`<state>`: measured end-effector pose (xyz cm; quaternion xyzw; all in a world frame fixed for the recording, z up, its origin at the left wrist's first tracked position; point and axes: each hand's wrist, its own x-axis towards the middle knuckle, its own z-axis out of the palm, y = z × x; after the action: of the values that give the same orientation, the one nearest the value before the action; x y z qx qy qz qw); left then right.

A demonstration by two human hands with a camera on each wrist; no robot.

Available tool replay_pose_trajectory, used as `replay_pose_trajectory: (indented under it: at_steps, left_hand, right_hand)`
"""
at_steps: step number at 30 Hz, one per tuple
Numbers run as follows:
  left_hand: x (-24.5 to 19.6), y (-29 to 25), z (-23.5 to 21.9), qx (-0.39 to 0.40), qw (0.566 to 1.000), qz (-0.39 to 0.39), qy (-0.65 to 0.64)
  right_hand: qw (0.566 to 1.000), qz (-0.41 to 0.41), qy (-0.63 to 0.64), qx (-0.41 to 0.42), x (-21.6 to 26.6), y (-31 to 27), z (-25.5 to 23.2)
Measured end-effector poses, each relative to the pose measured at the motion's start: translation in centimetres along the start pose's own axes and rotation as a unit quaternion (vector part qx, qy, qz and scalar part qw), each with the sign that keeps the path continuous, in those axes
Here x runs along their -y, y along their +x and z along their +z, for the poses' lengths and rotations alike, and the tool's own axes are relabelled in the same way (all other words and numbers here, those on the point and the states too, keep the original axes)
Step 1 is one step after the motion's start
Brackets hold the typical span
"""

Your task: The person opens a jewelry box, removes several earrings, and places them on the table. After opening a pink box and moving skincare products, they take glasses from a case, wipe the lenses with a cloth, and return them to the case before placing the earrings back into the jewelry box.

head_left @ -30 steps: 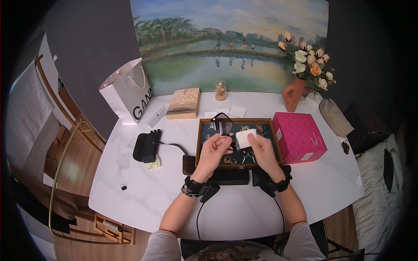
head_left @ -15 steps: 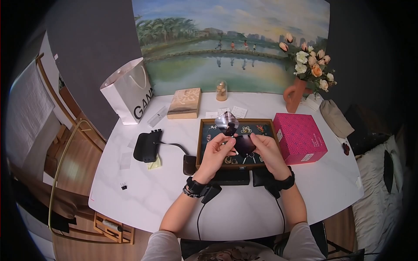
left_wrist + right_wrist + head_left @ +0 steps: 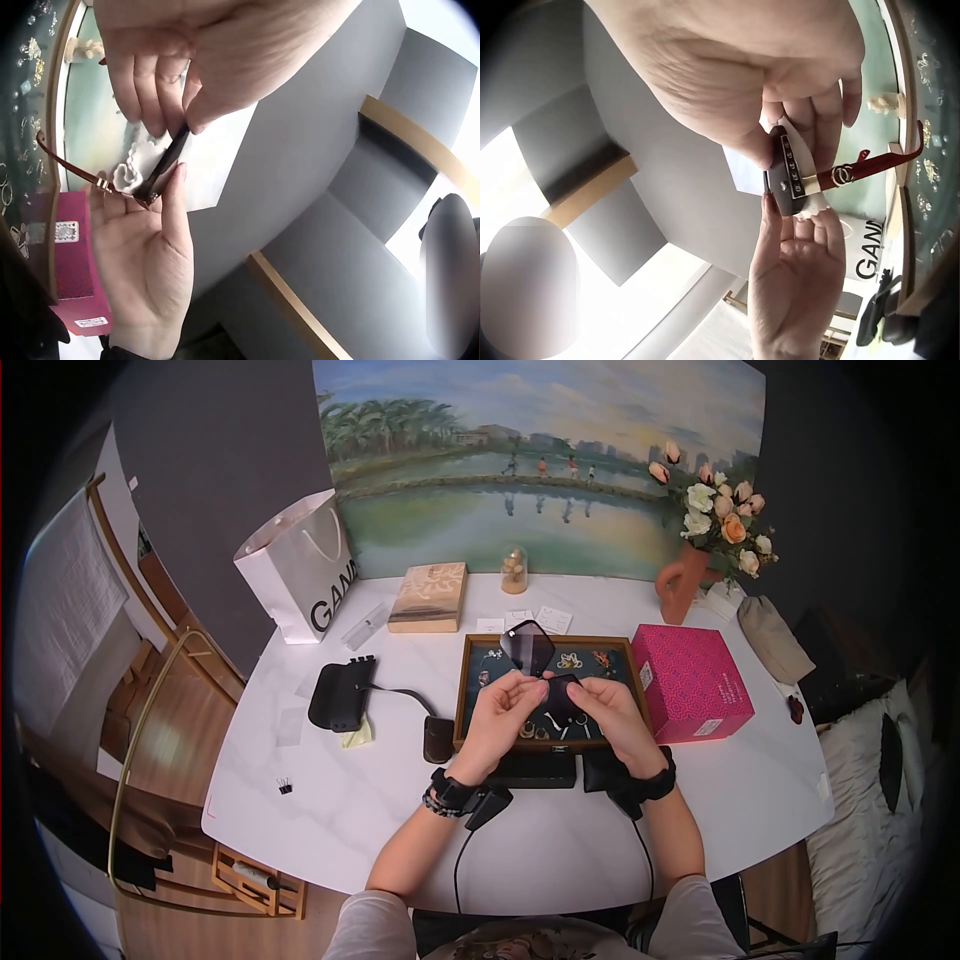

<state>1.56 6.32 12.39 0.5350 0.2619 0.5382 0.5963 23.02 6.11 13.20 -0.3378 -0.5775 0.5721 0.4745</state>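
Both hands hold a pair of sunglasses with dark lenses over a wooden jewelry tray. At the bridge, my left hand pinches the frame between thumb and fingers. My right hand grips the other lens, thumb on its near face. A white scalloped cloth lies behind that lens, against the right fingers; the lens hides it in the head view. One red temple with a gold emblem sticks out, unfolded. Rings, earrings and brooches lie inside the tray.
A pink patterned box stands right of the tray. To the left lie a black case with a strap and a small brown pouch. Behind are a white paper bag, a golden box, a glass dome and a flower vase.
The white cloth, earlier in plain sight in the right hand, has gone behind the right lens. My right hand has taken hold of that lens through it, and the sunglasses have turned slightly.
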Motion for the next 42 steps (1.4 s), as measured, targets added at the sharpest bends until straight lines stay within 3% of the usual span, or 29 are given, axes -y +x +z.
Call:
replay_pose_trajectory:
  at_steps: [7,14,16,21,24,26,35,38,40,42]
  left_hand:
    - [0.3,0.0,0.2,-0.018,0.999,-0.020,-0.020]
    - [-1.0,-0.3,1.1,-0.016,0.999,-0.041,0.013]
    - [-0.7,-0.4,0.6,0.032,0.996,0.001,0.085]
    - [0.1,0.3,-0.2,0.030,0.999,0.022,-0.001]
    - [-1.1,0.0,-0.4,0.052,0.999,-0.014,-0.002]
    - [-1.8,-0.1,0.0,0.006,0.999,-0.020,-0.033]
    - [-2.2,-0.4,0.8,-0.032,0.999,-0.015,-0.019]
    - [-1.3,-0.2,0.5,-0.063,0.998,-0.012,-0.026]
    - [-1.3,-0.1,0.7,-0.081,0.996,-0.015,-0.033]
    - [-1.7,-0.2,1.1,-0.075,0.995,-0.035,-0.056]
  right_hand:
    - [0.996,-0.021,0.087,-0.028,0.7,0.0,1.6]
    - [1.000,0.000,0.030,-0.006,-0.1,-0.1,0.4]
    - [0.999,-0.018,0.034,-0.029,-0.3,0.0,0.8]
    - [0.999,-0.026,0.020,-0.024,-0.4,0.0,0.9]
    - [1.000,-0.011,0.002,-0.010,0.2,-0.2,1.0]
    - [1.000,-0.003,-0.011,-0.002,0.7,-0.4,1.0]
    - [0.997,-0.017,-0.067,0.020,0.3,-0.3,0.7]
    - [0.994,-0.049,-0.087,0.040,0.8,-0.5,1.2]
    - [0.980,-0.134,-0.132,0.061,0.2,-0.2,1.2]
    - [0.983,-0.119,-0.125,0.063,0.1,-0.3,0.9]
